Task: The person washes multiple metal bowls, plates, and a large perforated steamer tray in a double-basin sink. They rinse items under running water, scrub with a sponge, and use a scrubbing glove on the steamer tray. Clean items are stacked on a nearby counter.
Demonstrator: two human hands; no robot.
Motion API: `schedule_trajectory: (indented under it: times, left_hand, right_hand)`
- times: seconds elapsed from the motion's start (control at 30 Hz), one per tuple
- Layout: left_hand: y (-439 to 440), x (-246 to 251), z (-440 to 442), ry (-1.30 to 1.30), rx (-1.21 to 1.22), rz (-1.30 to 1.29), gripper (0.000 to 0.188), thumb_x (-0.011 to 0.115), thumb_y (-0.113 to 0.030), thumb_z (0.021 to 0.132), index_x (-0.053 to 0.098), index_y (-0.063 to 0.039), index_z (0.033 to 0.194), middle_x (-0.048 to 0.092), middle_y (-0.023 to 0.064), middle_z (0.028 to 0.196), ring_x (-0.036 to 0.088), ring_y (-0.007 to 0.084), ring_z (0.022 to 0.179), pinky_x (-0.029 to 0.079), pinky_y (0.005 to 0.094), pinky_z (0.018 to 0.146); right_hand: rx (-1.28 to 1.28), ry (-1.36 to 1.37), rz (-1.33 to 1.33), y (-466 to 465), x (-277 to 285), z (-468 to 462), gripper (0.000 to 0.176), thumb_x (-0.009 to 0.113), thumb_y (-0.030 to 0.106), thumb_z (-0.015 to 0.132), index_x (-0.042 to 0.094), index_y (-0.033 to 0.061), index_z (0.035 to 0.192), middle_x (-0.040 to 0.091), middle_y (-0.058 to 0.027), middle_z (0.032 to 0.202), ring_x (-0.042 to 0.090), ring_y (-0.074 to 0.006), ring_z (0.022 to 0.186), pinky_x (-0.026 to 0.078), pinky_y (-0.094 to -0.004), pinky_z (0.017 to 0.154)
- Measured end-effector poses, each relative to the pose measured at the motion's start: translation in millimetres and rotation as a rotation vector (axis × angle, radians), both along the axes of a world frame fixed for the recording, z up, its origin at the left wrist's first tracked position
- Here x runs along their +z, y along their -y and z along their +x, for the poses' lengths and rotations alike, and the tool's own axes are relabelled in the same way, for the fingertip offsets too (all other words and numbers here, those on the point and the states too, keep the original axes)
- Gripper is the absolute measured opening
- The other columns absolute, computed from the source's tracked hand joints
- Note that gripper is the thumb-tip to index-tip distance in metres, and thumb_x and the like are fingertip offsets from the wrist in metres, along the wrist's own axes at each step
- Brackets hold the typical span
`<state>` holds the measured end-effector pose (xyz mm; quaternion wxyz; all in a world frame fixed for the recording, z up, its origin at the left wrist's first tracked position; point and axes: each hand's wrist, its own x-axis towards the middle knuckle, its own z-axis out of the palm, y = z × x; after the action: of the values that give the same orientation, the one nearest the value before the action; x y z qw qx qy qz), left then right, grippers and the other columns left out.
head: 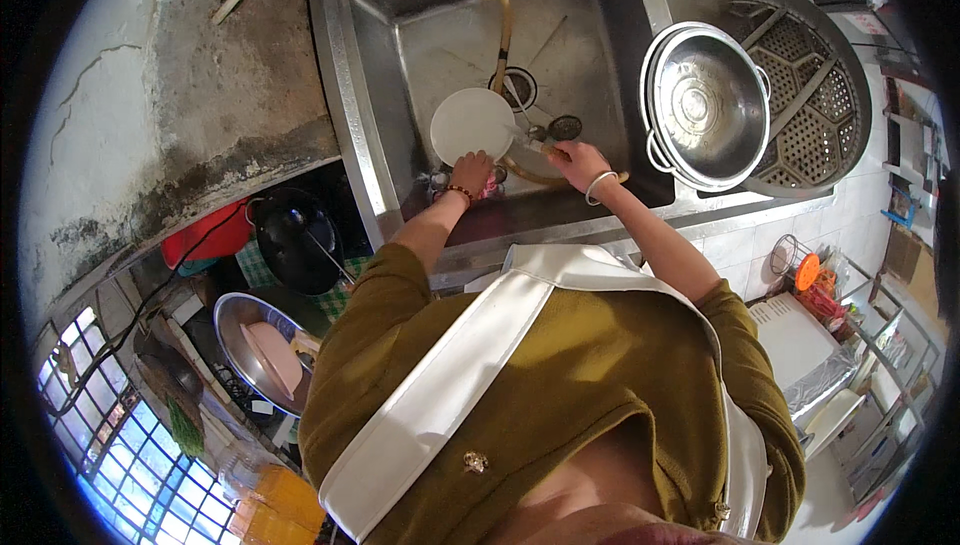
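Note:
My left hand (472, 173), with a beaded bracelet at the wrist, grips the near rim of a round white dish (471, 121) inside the stainless steel sink (450, 31). Something pink (491, 186) shows partly beneath that hand, too covered to name. In my right hand (581, 166), which wears a pale bangle, is the end of a beige hose (504, 42). It points left at the dish, and water seems to run from it. Right of the dish lie a small ladle (536, 132) and a dark round strainer (565, 127), close to the drain (517, 91).
Stacked metal basins (705, 106) rest on a large perforated steamer tray (814, 94) to the right. A rough concrete ledge (247, 57) borders the sink's left. Lower left are a black wok (289, 241) and a metal bowl (232, 327) holding a pink container (274, 357).

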<state>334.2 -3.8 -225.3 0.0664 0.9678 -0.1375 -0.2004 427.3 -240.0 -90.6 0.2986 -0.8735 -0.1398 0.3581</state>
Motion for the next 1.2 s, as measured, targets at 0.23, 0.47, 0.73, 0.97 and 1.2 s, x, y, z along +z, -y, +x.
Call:
schedule_trajectory:
  times: [0.23, 0.47, 0.73, 0.97, 1.2]
  left_hand:
    - [9, 25, 57, -0.071, 0.860, -0.802, 0.023, 0.057, -0.016, 0.088, 0.061, 0.002, 0.102, 0.065, 0.0105, 0.092, 0.061, 0.0267, 0.086, 0.046, 0.0325, 0.074]
    - [-7, 26, 69, -0.277, 1.542, -1.950, 0.034, 0.045, -0.019, 0.097, 0.045, 0.000, 0.124, 0.053, 0.0123, 0.125, 0.053, 0.0247, 0.112, 0.041, 0.0413, 0.099]
    - [-18, 80, 54, -0.189, 1.943, -2.369, 0.033, 0.033, -0.012, 0.099, 0.040, -0.001, 0.129, 0.042, 0.0151, 0.136, 0.042, 0.0280, 0.124, 0.033, 0.0494, 0.106]
    - [2, 84, 52, -0.193, 1.898, -2.729, 0.033, 0.032, -0.005, 0.095, 0.045, 0.000, 0.124, 0.046, 0.0155, 0.133, 0.046, 0.0287, 0.119, 0.038, 0.0472, 0.102]
    - [41, 104, 70, -0.033, 1.860, -2.718, 0.028, 0.037, -0.004, 0.096, 0.048, 0.001, 0.121, 0.049, 0.0137, 0.129, 0.049, 0.0286, 0.117, 0.043, 0.0472, 0.098]
  right_hand:
    - [-0.223, 0.195, 0.071, -9, 11, 14, 0.032, 0.055, 0.031, 0.086, 0.064, 0.0008, 0.090, 0.064, -0.0215, 0.085, 0.059, -0.0413, 0.079, 0.048, -0.0435, 0.071]
    - [-0.293, 0.213, 0.019, 4, 9, 9, 0.036, 0.053, 0.032, 0.088, 0.063, -0.0017, 0.096, 0.063, -0.0235, 0.083, 0.059, -0.0404, 0.082, 0.046, -0.0456, 0.072]
    - [-0.347, 0.097, 0.049, 35, -17, -3, 0.034, 0.054, 0.030, 0.088, 0.063, 0.0003, 0.102, 0.064, -0.0208, 0.080, 0.061, -0.0353, 0.075, 0.047, -0.0428, 0.068]
    - [-0.316, 0.088, 0.263, 50, 14, -23, 0.036, 0.057, 0.032, 0.087, 0.062, -0.0002, 0.104, 0.064, -0.0173, 0.074, 0.063, -0.0307, 0.068, 0.047, -0.0389, 0.063]
    - [-0.376, 0.031, 0.558, 54, 40, -32, 0.032, 0.059, 0.023, 0.089, 0.060, -0.0005, 0.111, 0.059, -0.0052, 0.067, 0.053, -0.0100, 0.058, 0.044, -0.0258, 0.055]
